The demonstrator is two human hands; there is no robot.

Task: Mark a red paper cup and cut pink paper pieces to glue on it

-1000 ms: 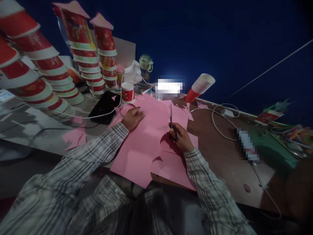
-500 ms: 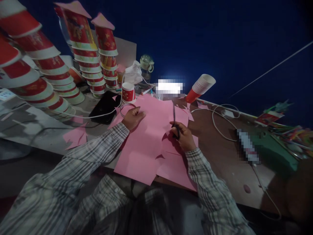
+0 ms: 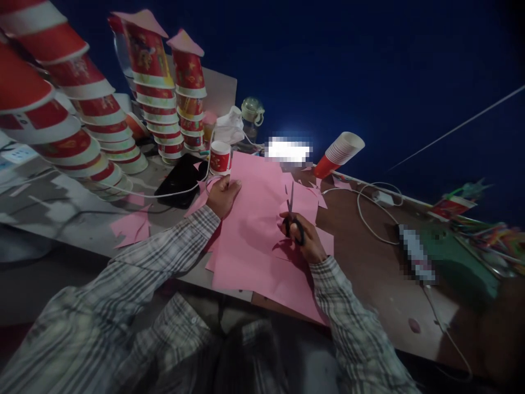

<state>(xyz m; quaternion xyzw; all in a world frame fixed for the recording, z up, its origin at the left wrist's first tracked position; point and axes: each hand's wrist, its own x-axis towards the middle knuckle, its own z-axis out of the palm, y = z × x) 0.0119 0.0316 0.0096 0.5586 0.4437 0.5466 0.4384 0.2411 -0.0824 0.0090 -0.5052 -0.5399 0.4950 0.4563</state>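
My left hand (image 3: 222, 197) pinches the left edge of a large pink paper sheet (image 3: 250, 230), thumb on top. A pair of dark-handled scissors (image 3: 291, 205) is in my right hand (image 3: 305, 235), with fingers through the loops. Their blades are spread apart and point away from me, over the right part of the sheet. Under and to the right of it, more pink paper (image 3: 324, 246) lies on the table. A cut notch shows in the paper near the blades.
Tall stacks of red and white paper cups (image 3: 158, 104) stand at the left. A single cup (image 3: 220, 157) is behind my left hand. Leaning cups (image 3: 340, 153) stand at the back right. A black tablet-like object (image 3: 182, 183), pink scraps (image 3: 132, 225) and a white cable (image 3: 369, 219) lie around.
The pink sheet has turned and shifted slightly right, its near edge moving away from me. The scissor blades have opened wider and swung clear of the sheet's far edge. The camera view has shifted a little.
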